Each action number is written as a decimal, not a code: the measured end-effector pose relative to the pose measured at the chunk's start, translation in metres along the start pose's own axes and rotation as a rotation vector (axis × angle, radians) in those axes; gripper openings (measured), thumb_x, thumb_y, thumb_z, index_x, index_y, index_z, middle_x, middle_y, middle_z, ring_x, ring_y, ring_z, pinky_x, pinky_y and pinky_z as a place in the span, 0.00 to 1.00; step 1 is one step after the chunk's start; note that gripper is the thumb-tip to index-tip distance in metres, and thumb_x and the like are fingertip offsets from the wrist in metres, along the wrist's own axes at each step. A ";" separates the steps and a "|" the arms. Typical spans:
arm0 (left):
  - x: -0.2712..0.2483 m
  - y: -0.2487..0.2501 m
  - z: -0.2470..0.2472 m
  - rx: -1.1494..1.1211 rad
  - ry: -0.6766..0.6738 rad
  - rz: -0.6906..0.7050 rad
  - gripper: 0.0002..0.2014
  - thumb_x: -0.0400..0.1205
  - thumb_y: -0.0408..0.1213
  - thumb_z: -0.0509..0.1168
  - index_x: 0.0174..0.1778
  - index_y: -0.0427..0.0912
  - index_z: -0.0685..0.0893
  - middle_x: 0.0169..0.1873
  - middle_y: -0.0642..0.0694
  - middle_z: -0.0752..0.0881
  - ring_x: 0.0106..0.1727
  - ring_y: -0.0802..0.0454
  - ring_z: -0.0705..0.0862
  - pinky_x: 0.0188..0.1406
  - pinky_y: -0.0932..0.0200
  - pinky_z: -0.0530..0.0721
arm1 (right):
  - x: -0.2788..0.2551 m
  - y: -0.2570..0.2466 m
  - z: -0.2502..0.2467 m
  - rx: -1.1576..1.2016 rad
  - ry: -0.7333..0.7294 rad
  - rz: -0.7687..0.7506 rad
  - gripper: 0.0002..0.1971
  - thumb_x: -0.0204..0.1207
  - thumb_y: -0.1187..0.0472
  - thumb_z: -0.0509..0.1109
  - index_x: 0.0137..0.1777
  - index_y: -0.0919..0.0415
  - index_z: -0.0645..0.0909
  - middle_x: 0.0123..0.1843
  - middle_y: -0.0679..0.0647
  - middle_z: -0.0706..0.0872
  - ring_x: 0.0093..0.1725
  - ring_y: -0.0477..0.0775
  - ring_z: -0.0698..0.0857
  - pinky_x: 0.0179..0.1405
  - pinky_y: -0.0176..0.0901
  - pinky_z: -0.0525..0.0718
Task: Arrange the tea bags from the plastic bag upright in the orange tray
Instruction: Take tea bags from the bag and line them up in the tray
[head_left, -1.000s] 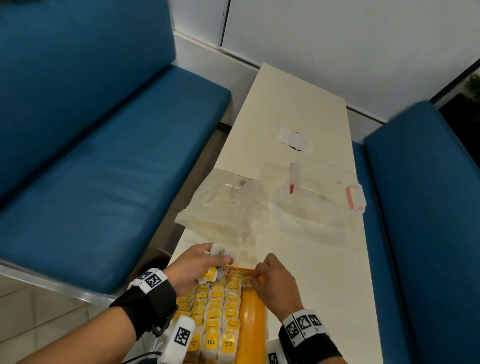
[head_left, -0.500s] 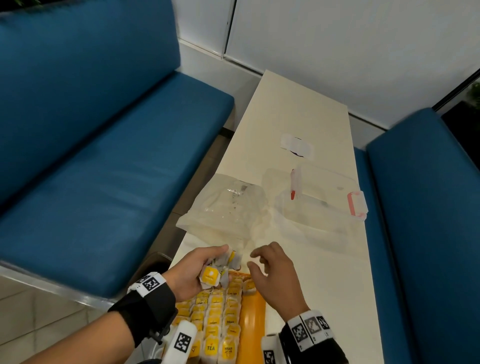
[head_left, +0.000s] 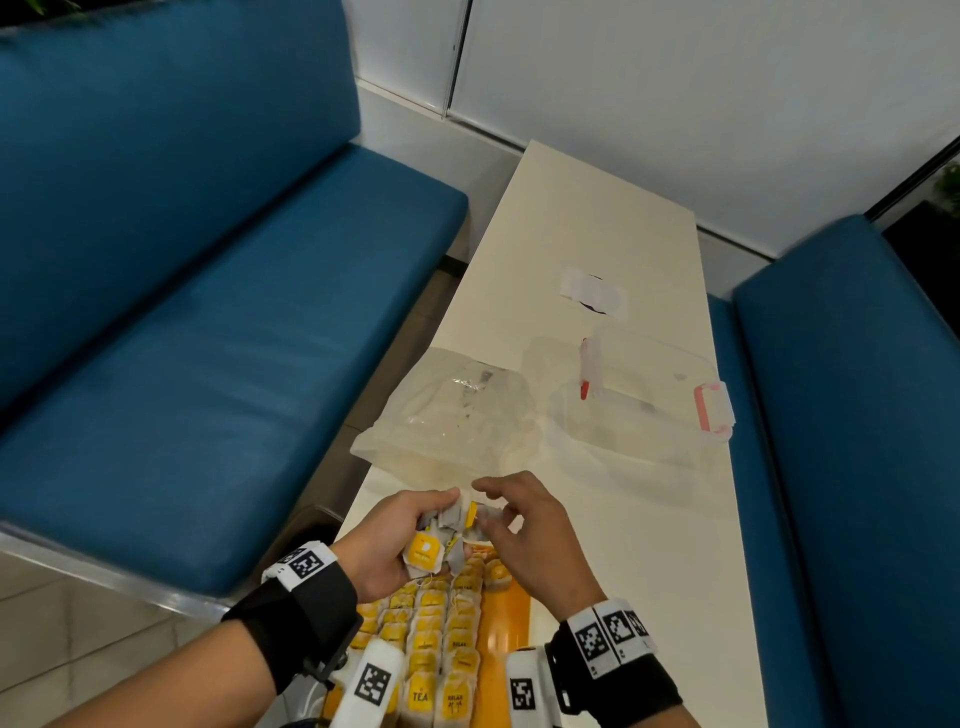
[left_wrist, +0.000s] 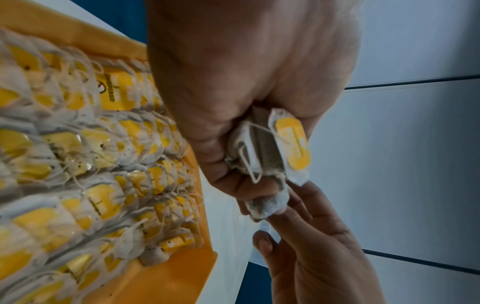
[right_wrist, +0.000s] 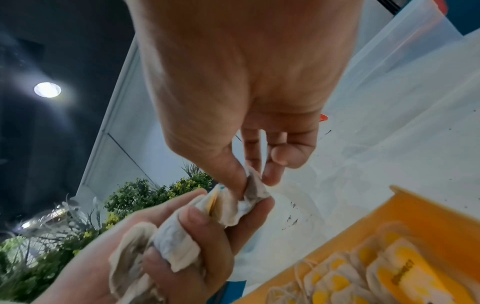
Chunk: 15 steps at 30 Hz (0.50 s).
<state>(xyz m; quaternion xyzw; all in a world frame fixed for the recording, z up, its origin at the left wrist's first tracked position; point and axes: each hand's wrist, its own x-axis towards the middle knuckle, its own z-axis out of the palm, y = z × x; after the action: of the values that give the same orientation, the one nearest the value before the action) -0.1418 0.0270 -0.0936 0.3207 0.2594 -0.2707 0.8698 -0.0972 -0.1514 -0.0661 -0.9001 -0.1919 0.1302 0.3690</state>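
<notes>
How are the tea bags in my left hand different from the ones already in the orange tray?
The tea bags in the left hand are a crumpled bunch pointing every way, while the tray tea bags stand upright in neat rows. The held bunch is few and above the orange tray; the tray ones are many and packed in it. The right hand pinches one bag from the bunch; nothing touches the rows. Both have yellow tags.

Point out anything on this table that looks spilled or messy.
Dark specks, probably loose tea, dot the table beyond the orange tray. The plastic bag lies crumpled and overhangs the table's left edge. Otherwise the tea bags in the tray stand in neat rows.
</notes>
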 end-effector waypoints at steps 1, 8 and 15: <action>0.000 0.000 0.000 0.005 0.000 -0.003 0.24 0.86 0.42 0.66 0.70 0.26 0.83 0.58 0.29 0.89 0.43 0.41 0.89 0.38 0.52 0.89 | 0.000 0.001 0.001 -0.019 -0.018 -0.032 0.17 0.79 0.64 0.71 0.62 0.43 0.86 0.55 0.39 0.81 0.47 0.40 0.82 0.47 0.25 0.79; 0.002 0.005 -0.003 0.053 0.047 0.007 0.25 0.85 0.43 0.67 0.70 0.26 0.83 0.57 0.28 0.86 0.40 0.40 0.88 0.42 0.50 0.85 | 0.002 0.002 -0.001 0.027 0.045 0.050 0.11 0.74 0.67 0.75 0.44 0.47 0.86 0.44 0.42 0.84 0.44 0.41 0.83 0.43 0.27 0.79; -0.003 0.009 0.000 0.050 0.022 0.087 0.19 0.84 0.42 0.68 0.63 0.31 0.89 0.54 0.32 0.90 0.38 0.45 0.87 0.35 0.55 0.88 | 0.000 0.005 -0.008 0.204 0.039 0.215 0.11 0.73 0.66 0.75 0.39 0.46 0.86 0.37 0.49 0.87 0.36 0.40 0.83 0.38 0.31 0.80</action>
<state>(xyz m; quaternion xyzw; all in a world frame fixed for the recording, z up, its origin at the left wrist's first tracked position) -0.1380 0.0333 -0.0880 0.3561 0.2481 -0.2354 0.8696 -0.0925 -0.1600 -0.0642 -0.8755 -0.0731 0.1705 0.4462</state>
